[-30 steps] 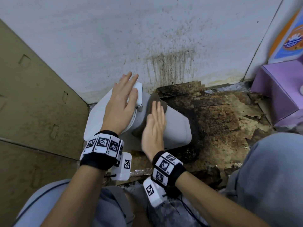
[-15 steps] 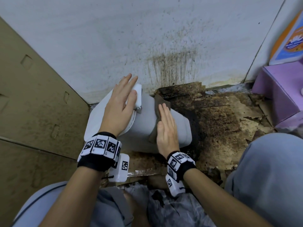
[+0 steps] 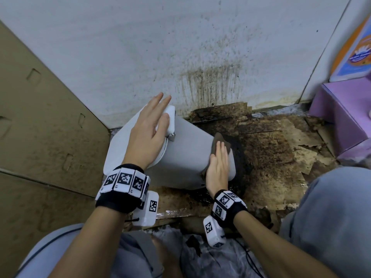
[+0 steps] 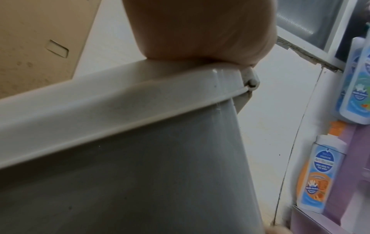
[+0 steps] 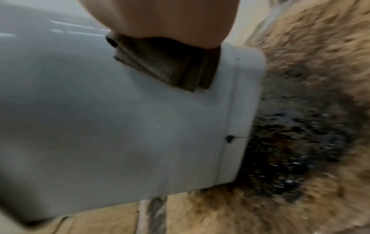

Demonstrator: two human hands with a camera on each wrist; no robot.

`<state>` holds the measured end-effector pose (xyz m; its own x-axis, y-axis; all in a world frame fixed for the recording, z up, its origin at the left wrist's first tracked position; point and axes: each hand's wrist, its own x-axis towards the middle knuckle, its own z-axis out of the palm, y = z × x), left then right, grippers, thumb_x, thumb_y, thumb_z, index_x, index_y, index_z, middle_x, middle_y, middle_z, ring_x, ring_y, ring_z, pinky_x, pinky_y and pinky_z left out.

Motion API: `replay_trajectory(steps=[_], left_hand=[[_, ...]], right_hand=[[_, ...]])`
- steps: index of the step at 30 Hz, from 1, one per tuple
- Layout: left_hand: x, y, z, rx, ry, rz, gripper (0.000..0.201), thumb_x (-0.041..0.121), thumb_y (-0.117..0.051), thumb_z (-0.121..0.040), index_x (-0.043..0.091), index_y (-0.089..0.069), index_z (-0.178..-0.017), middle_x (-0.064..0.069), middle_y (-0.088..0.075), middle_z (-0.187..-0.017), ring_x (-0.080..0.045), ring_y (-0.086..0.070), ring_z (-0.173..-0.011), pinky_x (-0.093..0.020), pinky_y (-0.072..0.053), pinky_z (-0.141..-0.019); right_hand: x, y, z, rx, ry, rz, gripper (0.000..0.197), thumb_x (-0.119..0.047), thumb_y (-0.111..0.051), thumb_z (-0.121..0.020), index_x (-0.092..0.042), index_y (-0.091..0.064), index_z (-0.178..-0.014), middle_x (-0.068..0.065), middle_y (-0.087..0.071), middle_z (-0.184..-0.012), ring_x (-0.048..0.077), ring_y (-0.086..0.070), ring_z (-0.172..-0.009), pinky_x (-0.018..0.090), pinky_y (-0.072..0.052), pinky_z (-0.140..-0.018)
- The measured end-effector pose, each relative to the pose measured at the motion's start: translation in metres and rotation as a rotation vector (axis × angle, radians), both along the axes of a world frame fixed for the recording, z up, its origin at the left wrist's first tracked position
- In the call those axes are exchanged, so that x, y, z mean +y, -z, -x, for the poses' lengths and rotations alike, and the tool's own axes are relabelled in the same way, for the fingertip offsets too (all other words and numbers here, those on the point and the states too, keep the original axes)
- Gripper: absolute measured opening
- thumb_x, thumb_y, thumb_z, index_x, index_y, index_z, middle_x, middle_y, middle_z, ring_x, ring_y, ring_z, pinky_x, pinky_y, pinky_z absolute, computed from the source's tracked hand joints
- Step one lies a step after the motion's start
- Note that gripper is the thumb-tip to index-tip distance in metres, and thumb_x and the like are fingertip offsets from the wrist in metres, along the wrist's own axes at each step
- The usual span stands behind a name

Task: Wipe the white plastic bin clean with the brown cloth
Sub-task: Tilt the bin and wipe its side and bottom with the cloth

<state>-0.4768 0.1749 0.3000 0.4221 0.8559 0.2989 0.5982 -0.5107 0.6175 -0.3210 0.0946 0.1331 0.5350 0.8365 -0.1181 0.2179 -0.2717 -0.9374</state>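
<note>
The white plastic bin (image 3: 188,151) lies tilted on its side, lid end at the left by the wall and base at the right. My left hand (image 3: 150,127) rests flat on the lid's edge with straight fingers; the left wrist view shows the palm (image 4: 200,31) pressing the lid rim (image 4: 120,101). My right hand (image 3: 217,167) presses the folded brown cloth (image 3: 218,138) flat against the bin's side close to the base. In the right wrist view the cloth (image 5: 164,66) sticks out from under the palm (image 5: 160,19) on the bin wall (image 5: 120,126).
A cardboard sheet (image 3: 40,137) stands at the left and a stained white wall (image 3: 200,47) behind. The floor cardboard (image 3: 271,153) is soaked with dark grime around the bin's base. A purple box (image 3: 345,113) and soap bottles (image 4: 314,174) are at the right. My knees (image 3: 331,217) flank the bin.
My right hand has slid the cloth along the bin's side from near the lid to the base end. The left hand has stayed on the lid.
</note>
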Motion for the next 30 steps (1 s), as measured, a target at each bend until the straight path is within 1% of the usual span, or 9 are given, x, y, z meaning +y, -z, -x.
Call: replay_trajectory(steps=[2, 5, 9, 14, 15, 19, 22, 26, 30], left_hand=[[0.000, 0.000, -0.001, 0.007, -0.005, -0.016, 0.044, 0.034, -0.035, -0.111, 0.034, -0.041, -0.155, 0.016, -0.028, -0.165, 0.000, -0.021, -0.153, -0.022, -0.020, -0.122], [0.001, 0.000, -0.001, 0.012, -0.008, -0.031, 0.044, 0.033, -0.035, -0.111, 0.032, -0.042, -0.154, 0.015, -0.029, -0.165, 0.000, -0.021, -0.153, -0.012, -0.017, -0.118], [0.000, 0.002, 0.003, 0.018, 0.000, -0.028, 0.045, 0.033, -0.035, -0.111, 0.033, -0.040, -0.155, 0.015, -0.028, -0.166, -0.001, -0.020, -0.153, -0.004, -0.016, -0.114], [-0.001, 0.002, 0.005, 0.017, 0.002, -0.026, 0.045, 0.032, -0.035, -0.111, 0.031, -0.040, -0.156, 0.014, -0.028, -0.166, 0.000, -0.020, -0.153, -0.025, -0.019, -0.125], [-0.001, 0.001, 0.005, 0.019, 0.004, -0.028, 0.045, 0.032, -0.035, -0.111, 0.031, -0.040, -0.156, 0.014, -0.028, -0.166, 0.000, -0.020, -0.153, -0.023, -0.019, -0.124], [-0.004, -0.003, -0.001, 0.022, 0.015, -0.021, 0.044, 0.031, -0.036, -0.111, 0.032, -0.040, -0.155, 0.015, -0.028, -0.166, -0.001, -0.020, -0.153, 0.000, -0.015, -0.110], [-0.006, -0.004, -0.004, 0.010, 0.021, -0.004, 0.044, 0.031, -0.036, -0.111, 0.033, -0.040, -0.155, 0.017, -0.028, -0.165, -0.001, -0.020, -0.153, 0.005, -0.015, -0.105], [-0.005, -0.003, -0.001, -0.016, 0.024, 0.019, 0.044, 0.033, -0.036, -0.111, 0.035, -0.040, -0.155, 0.019, -0.028, -0.165, 0.002, -0.019, -0.153, -0.003, -0.016, -0.113], [-0.005, -0.002, 0.001, -0.025, 0.025, 0.030, 0.044, 0.033, -0.036, -0.111, 0.034, -0.040, -0.155, 0.018, -0.028, -0.165, 0.001, -0.019, -0.153, -0.032, -0.021, -0.126]], right_hand=[[0.005, -0.022, 0.018, -0.020, -0.047, -0.079, 0.062, -0.033, -0.019, -0.099, -0.022, -0.018, -0.161, -0.007, -0.010, -0.169, 0.004, -0.004, -0.154, 0.036, -0.002, -0.127], [0.015, -0.057, 0.040, -0.111, -0.178, -0.214, 0.064, -0.037, -0.016, -0.099, -0.022, -0.017, -0.161, -0.006, -0.010, -0.169, 0.001, -0.002, -0.154, 0.029, 0.001, -0.126], [0.026, -0.075, 0.043, -0.211, -0.311, -0.287, 0.063, -0.034, -0.017, -0.100, -0.018, -0.015, -0.161, -0.004, -0.010, -0.169, 0.002, 0.001, -0.154, 0.030, 0.000, -0.126], [0.033, -0.080, 0.034, -0.298, -0.390, -0.271, 0.057, -0.028, -0.024, -0.107, -0.017, -0.011, -0.162, -0.006, -0.008, -0.169, 0.005, 0.001, -0.155, 0.028, -0.001, -0.126], [0.035, -0.080, 0.030, -0.294, -0.404, -0.256, 0.057, -0.028, -0.024, -0.107, -0.018, -0.010, -0.162, -0.006, -0.008, -0.169, 0.005, 0.000, -0.155, 0.027, -0.001, -0.125], [0.043, -0.068, 0.008, -0.235, -0.387, -0.221, 0.055, -0.029, -0.026, -0.106, -0.022, -0.019, -0.160, -0.006, -0.020, -0.167, 0.005, -0.012, -0.153, 0.030, -0.008, -0.126], [0.044, -0.045, -0.012, -0.148, -0.305, -0.133, 0.052, -0.030, -0.029, -0.104, -0.025, -0.029, -0.156, -0.006, -0.030, -0.162, 0.008, -0.023, -0.149, 0.034, -0.015, -0.125], [0.034, -0.004, -0.039, -0.061, -0.231, -0.030, 0.053, -0.033, -0.028, -0.101, -0.026, -0.034, -0.154, -0.005, -0.034, -0.159, 0.010, -0.027, -0.147, 0.041, -0.019, -0.124], [0.022, 0.024, -0.055, -0.010, -0.128, 0.068, 0.061, -0.043, -0.027, -0.094, -0.029, -0.033, -0.153, -0.006, -0.034, -0.157, 0.012, -0.027, -0.147, 0.043, -0.021, -0.123]])
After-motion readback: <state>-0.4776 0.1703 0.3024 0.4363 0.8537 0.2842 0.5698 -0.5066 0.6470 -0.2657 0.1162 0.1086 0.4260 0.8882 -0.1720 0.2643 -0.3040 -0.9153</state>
